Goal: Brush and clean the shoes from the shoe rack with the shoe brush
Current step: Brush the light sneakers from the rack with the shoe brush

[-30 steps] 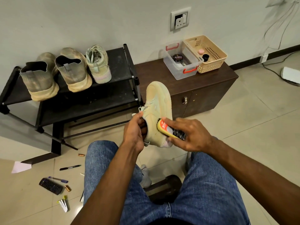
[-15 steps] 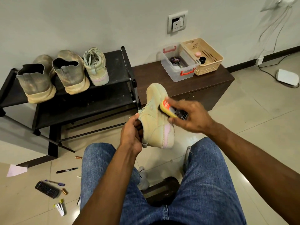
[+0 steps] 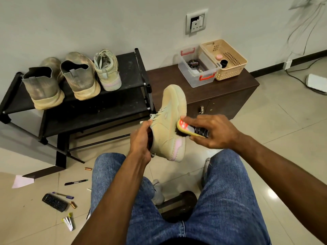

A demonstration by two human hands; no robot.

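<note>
The black shoe rack (image 3: 113, 110) fills the left half of the frame against the wall, its top shelf carrying three shoes with heels toward the camera: two dusty grey-brown slip-on shoes (image 3: 44, 85) (image 3: 81, 76) at the upper left and, just beside them, a pale green sneaker (image 3: 108, 69). Right of the rack stands a dark brown cabinet (image 3: 221, 92), its worktop holding a clear plastic box (image 3: 198, 68) with red handles and a round black tin inside, and touching it a beige basket (image 3: 230, 62).

At the centre of the frame, above the knees in blue jeans (image 3: 221, 200), a second pale green sneaker (image 3: 169, 124) is held toe-up. The left hand (image 3: 141, 138) has its grip clamped on the shoe at the opening, fingers tucked inside the collar. The right hand (image 3: 212, 131) has its grip closed on the shoe brush (image 3: 191, 129), thumb and fingers pinching its yellow-edged back, with the dark bristles pressed against the shoe's side.

On the floor at the lower left lie a black remote (image 3: 54, 202), a black marker (image 3: 76, 182), a purple pen (image 3: 63, 195) and a few batteries (image 3: 72, 204).
</note>
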